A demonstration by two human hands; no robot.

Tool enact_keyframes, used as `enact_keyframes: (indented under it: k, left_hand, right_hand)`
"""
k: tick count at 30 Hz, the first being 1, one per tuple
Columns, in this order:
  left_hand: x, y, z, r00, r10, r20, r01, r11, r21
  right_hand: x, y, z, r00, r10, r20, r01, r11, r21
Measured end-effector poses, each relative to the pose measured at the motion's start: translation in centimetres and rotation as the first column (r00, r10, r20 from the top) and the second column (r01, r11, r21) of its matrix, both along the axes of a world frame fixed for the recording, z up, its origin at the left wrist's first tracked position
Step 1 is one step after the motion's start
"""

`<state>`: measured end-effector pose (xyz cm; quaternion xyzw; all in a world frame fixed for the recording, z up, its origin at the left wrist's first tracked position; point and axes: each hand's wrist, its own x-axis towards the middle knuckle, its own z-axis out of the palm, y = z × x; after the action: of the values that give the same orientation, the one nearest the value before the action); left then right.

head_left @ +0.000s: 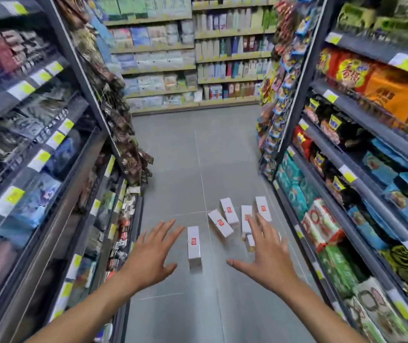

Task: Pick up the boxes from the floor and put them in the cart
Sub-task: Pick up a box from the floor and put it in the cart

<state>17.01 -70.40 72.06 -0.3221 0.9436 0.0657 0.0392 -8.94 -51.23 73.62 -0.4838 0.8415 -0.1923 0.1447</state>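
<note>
Several white boxes with small red labels lie scattered on the grey floor of a shop aisle. The nearest box (194, 246) lies lengthwise between my two hands. More boxes (229, 211) lie in a loose cluster further on and to the right. My left hand (152, 253) is stretched forward with spread fingers, just left of the nearest box and holding nothing. My right hand (268, 253) is also spread flat and covers part of two boxes in the cluster. No cart is in view.
Tall shelves full of packaged goods line the aisle on the left (57, 169) and on the right (346, 181). Another stocked shelf wall (193, 70) closes the far end. The tiled floor (185, 157) runs between them.
</note>
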Motion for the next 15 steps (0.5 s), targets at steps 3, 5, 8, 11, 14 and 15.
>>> enact_keyframes:
  k: [3,5,8,11,14,15]
  left_hand:
    - [-1.2,-2.7,-1.0,0.999,0.038,0.036,-0.039,0.999,0.024]
    - [-1.7,-4.8,-2.0,0.997,0.056,0.058,-0.058,0.998,0.035]
    - [-2.5,-8.4,-3.5,0.993,0.079,0.083,-0.085,0.993,0.079]
    - [-2.9,-13.1,-5.1,0.991,0.088,0.105,-0.099,0.989,0.109]
    - [-3.5,-18.6,-6.5,0.991,0.076,0.114,-0.093,0.985,0.145]
    - [-3.8,-20.3,-7.0,0.99,0.071,0.119,-0.089,0.983,0.162]
  right_hand:
    - [-1.9,-3.8,-1.6,0.999,0.034,0.027,-0.036,0.998,0.056]
    - [-2.6,-6.3,-2.8,0.998,0.048,0.05,-0.051,0.997,0.066]
    - [-3.0,-10.2,-4.4,0.995,0.08,0.06,-0.086,0.991,0.107]
    - [-3.1,-14.8,-6.0,0.993,0.075,0.093,-0.088,0.985,0.147]
    - [-3.0,-19.9,-7.4,0.99,0.06,0.13,-0.083,0.98,0.181]
    - [-2.8,-21.3,-7.8,0.989,0.048,0.139,-0.075,0.978,0.194]
